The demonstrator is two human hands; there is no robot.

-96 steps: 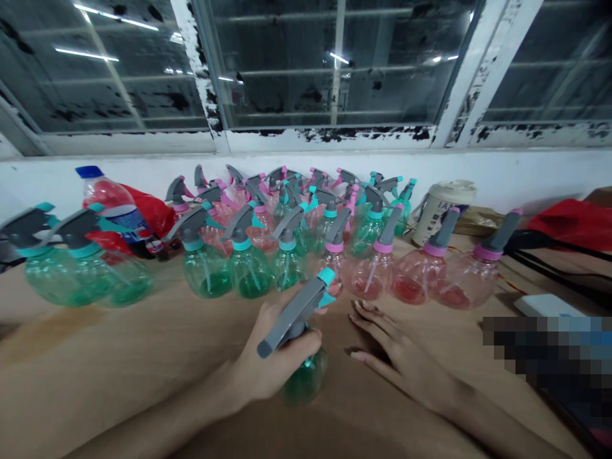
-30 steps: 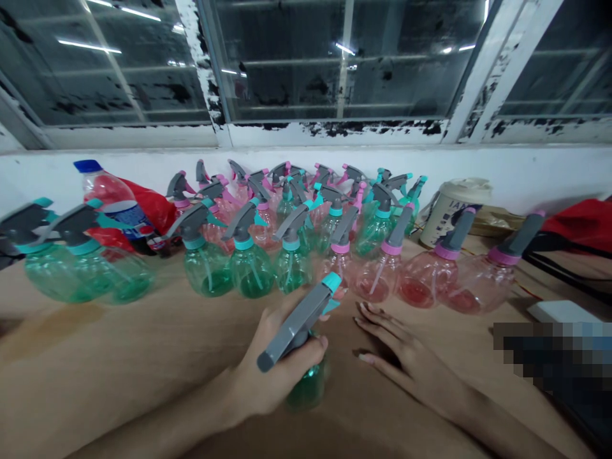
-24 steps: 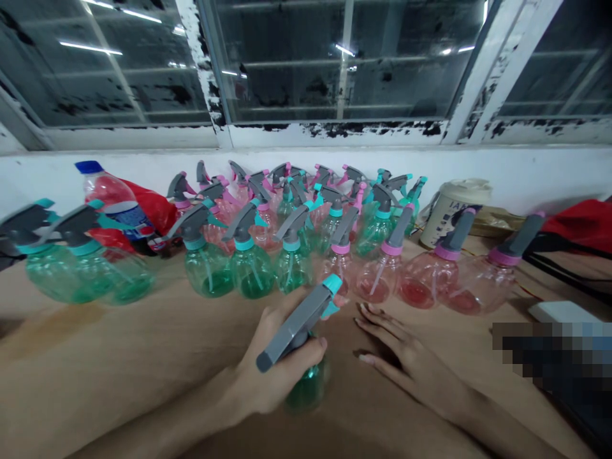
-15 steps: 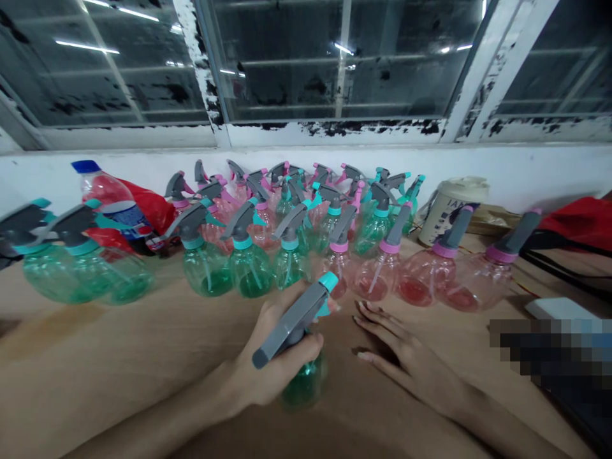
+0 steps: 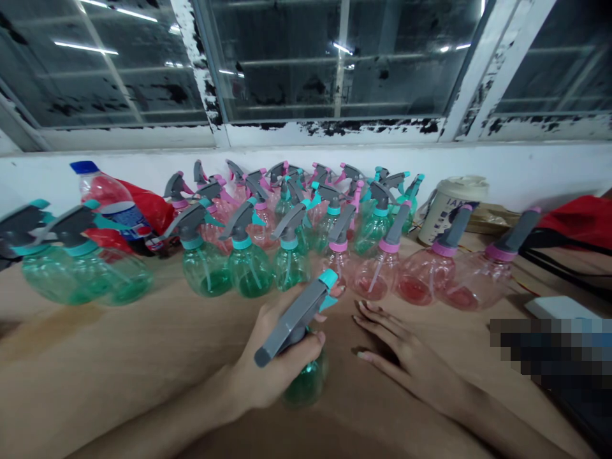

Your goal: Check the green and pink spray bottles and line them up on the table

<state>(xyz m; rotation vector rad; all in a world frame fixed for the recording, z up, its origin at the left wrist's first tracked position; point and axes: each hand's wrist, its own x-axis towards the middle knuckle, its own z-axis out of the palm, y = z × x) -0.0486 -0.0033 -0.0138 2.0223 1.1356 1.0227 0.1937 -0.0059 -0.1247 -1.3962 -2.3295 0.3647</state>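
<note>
My left hand (image 5: 268, 357) is wrapped round the neck of a green spray bottle (image 5: 306, 379) with a grey head and a turquoise nozzle. The head points away and to the right, and my fingers hide the collar. My right hand (image 5: 406, 350) rests on the table with its fingers stretched out, holding nothing. Just beyond my hands stands a row of like bottles: a green spray bottle (image 5: 250, 274) with a turquoise collar is among those on the left, and a pink spray bottle (image 5: 375, 277) with a pink collar among those on the right.
Behind the front row, several more pink and green bottles crowd against the white wall (image 5: 526, 166). A cola bottle (image 5: 119, 210) stands at the left by red plastic. To the right are a beige cup (image 5: 452, 207), a red bag (image 5: 578, 223) and a white box (image 5: 561, 309).
The bottle's spray head and the fingers of my left hand have shifted very slightly. My right hand has stayed in place.
</note>
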